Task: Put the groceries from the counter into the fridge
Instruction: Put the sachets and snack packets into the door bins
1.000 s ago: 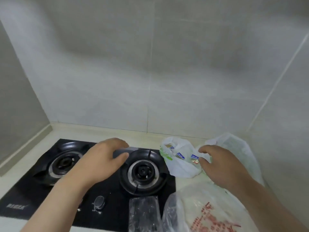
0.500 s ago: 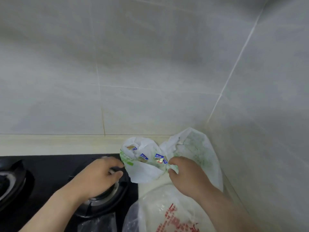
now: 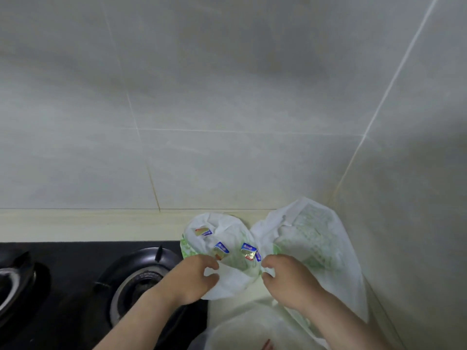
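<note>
Small white bag [image 3: 227, 284] sits on the table [image 3: 88, 224], at the right edge of the black hob [image 3: 63, 299], near the wall corner; small cartons with blue tops [image 3: 249, 251] show at its open mouth.

Left hand [image 3: 192, 279] pinches the bag's left rim between thumb and curled fingers; right hand [image 3: 290, 284] has its fingers curled on the right rim, apparently grasping it too; the bag's base looks to rest on the table, not lifted.

Second white bag [image 3: 316, 236] touches it on the right, against the side wall; third bag [image 3: 252, 329] lies nearer the camera, partly cut off.

Fridge not in view.

Judgement: task early; nothing visibly stored; all three bags left to carry; step in hand looks like gathering this bag's mouth for a lift.
</note>
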`<state>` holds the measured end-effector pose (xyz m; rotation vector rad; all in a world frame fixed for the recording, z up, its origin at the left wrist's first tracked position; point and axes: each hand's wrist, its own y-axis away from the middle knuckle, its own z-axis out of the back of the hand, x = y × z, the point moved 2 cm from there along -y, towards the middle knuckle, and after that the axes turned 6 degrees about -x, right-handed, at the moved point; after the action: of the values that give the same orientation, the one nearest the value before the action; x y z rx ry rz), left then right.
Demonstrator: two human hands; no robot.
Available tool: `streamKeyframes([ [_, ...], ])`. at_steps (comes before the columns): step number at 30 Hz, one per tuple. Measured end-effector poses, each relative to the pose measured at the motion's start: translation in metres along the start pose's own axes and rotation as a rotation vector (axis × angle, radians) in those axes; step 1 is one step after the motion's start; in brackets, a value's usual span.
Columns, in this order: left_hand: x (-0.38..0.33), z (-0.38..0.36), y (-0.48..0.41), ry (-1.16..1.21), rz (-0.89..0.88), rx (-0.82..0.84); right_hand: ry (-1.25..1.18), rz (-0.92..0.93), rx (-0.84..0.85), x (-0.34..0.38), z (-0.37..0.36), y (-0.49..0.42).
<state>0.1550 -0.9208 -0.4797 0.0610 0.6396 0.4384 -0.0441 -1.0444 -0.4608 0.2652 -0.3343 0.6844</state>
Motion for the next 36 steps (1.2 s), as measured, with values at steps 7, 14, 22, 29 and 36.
streamKeyframes([
  [7,0.014,-0.026,-0.06,-0.113,-0.051,0.026,0.008,0.05,0.046,-0.011,-0.019,-0.058],
  [14,0.051,-0.052,-0.106,-0.392,-0.134,0.112,-0.01,0.047,0.073,-0.018,-0.057,-0.116],
  [22,0.07,-0.07,-0.11,-0.507,-0.051,0.207,0.076,0.013,0.074,-0.034,-0.088,-0.155],
  [29,0.076,-0.072,-0.114,-0.294,0.063,0.093,0.052,0.013,0.085,-0.048,-0.111,-0.159],
  [36,0.068,-0.072,-0.128,-0.245,0.18,-0.047,-0.026,0.015,0.013,-0.057,-0.118,-0.157],
])
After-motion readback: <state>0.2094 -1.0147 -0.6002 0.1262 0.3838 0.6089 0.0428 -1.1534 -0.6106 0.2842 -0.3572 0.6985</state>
